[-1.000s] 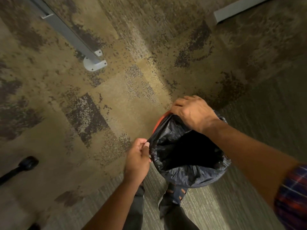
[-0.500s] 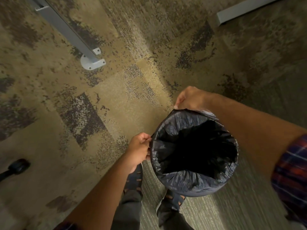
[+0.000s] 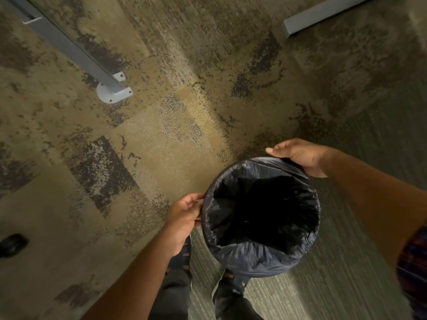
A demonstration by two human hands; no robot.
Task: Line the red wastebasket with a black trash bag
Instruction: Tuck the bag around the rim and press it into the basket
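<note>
An office, by its patterned carpet tiles (image 3: pixel 161 139), grey metal desk leg (image 3: pixel 69 49) and chair caster (image 3: pixel 12 244).

Crinkly, seemingly glossy plastic trash bag (image 3: pixel 254 257)

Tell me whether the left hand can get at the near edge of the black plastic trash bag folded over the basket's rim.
Probably yes. The left hand already touches the black plastic trash bag at its left edge, and nothing lies between it and the near fold; the right hand holds the far side.
</note>
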